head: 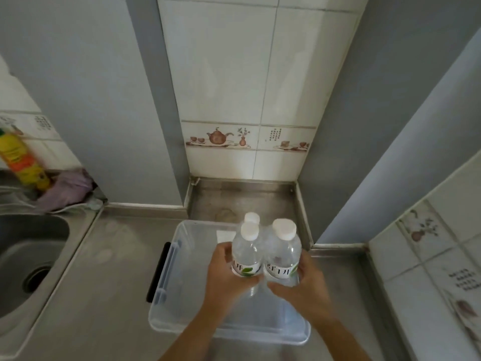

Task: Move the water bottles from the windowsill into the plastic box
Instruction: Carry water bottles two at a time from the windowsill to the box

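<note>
A clear plastic box (166, 285) with a black side handle sits on the steel counter in front of me. Over its inside, my left hand (223, 277) grips a clear water bottle (246, 252) with a white cap and a green-leaf label. My right hand (304, 285) grips a second bottle (282, 252) of the same kind, held upright and touching the first. The white cap of a third bottle (252, 218) shows just behind the other two; its body is hidden, so I cannot tell where it stands.
A steel sink (28, 259) lies to the left, with a yellow-orange bottle (22, 160) and a purple cloth (66, 190) behind it. A recessed steel ledge (244, 196) runs behind the box, under a tiled wall. Tiled wall also rises at the right.
</note>
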The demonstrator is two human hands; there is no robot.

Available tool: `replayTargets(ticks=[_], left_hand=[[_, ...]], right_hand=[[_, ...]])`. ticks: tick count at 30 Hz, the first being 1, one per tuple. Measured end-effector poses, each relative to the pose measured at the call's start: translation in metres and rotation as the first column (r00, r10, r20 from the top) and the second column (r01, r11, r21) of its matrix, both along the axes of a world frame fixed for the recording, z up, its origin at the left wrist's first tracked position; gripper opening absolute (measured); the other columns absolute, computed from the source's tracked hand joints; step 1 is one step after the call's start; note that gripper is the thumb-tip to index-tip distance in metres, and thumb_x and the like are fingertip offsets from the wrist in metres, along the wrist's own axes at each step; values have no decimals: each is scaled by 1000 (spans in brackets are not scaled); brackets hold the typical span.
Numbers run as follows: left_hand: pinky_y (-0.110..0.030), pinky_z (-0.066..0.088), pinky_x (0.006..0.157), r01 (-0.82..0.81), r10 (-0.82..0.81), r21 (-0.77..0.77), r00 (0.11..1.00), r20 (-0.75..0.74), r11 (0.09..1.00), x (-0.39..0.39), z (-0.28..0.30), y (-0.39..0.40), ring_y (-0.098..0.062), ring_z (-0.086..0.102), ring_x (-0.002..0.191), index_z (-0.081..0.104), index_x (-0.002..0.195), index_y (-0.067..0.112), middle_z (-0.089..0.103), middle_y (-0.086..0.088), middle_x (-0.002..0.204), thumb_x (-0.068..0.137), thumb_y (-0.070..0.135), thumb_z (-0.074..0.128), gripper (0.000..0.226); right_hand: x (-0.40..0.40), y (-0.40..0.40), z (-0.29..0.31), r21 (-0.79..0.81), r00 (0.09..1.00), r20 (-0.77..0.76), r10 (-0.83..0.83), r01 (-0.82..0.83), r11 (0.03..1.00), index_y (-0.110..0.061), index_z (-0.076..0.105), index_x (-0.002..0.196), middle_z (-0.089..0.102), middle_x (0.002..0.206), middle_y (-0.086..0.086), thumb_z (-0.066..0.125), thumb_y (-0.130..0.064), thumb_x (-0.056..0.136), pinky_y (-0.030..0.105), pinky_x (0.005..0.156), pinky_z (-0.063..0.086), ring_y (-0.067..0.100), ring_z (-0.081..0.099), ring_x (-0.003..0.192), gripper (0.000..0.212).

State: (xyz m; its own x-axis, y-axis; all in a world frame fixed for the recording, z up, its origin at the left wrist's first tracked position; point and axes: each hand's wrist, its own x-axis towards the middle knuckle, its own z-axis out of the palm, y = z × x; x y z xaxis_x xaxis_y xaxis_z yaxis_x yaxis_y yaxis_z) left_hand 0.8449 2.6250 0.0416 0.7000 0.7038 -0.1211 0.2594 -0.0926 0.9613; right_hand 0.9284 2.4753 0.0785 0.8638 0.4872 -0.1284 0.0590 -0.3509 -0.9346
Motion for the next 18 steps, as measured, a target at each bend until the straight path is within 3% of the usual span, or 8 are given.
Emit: replayTargets(ticks=[2,5,8,12,15,18], left_hand=[[-10,50,72,6,-7,47,1000,8,999,2,-9,-2,4,64,90,47,100,31,64,8,100,42,17,98,78],[-17,51,75,17,-17,87,1000,-2,996,5,-19,-5,-6,62,93,43,99,33,59,6,101,41,25,97,80],[-15,49,75,41,-41,116,999,-3,992,7,-27,-3,-7,60,93,40,96,33,56,5,100,38,24,97,82],[-11,46,75,93,-92,95,996,-9,991,9,-33,-2,-10,58,93,39,95,29,52,2,100,32,24,97,86],[-9,45,75,112,-112,71,994,-9,991,9,-36,-1,-10,57,93,39,96,23,52,-1,101,31,21,99,88],[-9,45,76,138,-136,62,990,-28,988,8,-39,1,-11,56,95,36,96,28,50,-2,104,32,24,95,87]], right_hand=[[-2,0,-3,-90,999,54,-11,16,996,-38,53,99,66,98,-13,90,-7,51,6,64,47,-1,64,85,68],[-5,-1,-11,-208,988,151,-11,43,977,-45,48,91,64,93,-15,90,-18,52,3,64,43,0,62,86,63],[-4,-1,-15,-250,979,206,6,47,967,-44,46,84,61,87,-17,90,-20,53,1,62,42,0,60,80,59],[-4,4,-21,-260,916,401,35,78,962,-42,46,79,57,74,-20,93,-25,47,1,58,39,0,59,70,60],[-5,4,-31,-206,863,504,-18,141,968,-29,57,85,60,75,-14,95,-25,39,15,64,45,16,63,71,60],[-4,4,-38,-307,830,557,28,174,936,-22,61,91,67,85,-5,94,-37,36,31,73,49,22,64,83,65]])
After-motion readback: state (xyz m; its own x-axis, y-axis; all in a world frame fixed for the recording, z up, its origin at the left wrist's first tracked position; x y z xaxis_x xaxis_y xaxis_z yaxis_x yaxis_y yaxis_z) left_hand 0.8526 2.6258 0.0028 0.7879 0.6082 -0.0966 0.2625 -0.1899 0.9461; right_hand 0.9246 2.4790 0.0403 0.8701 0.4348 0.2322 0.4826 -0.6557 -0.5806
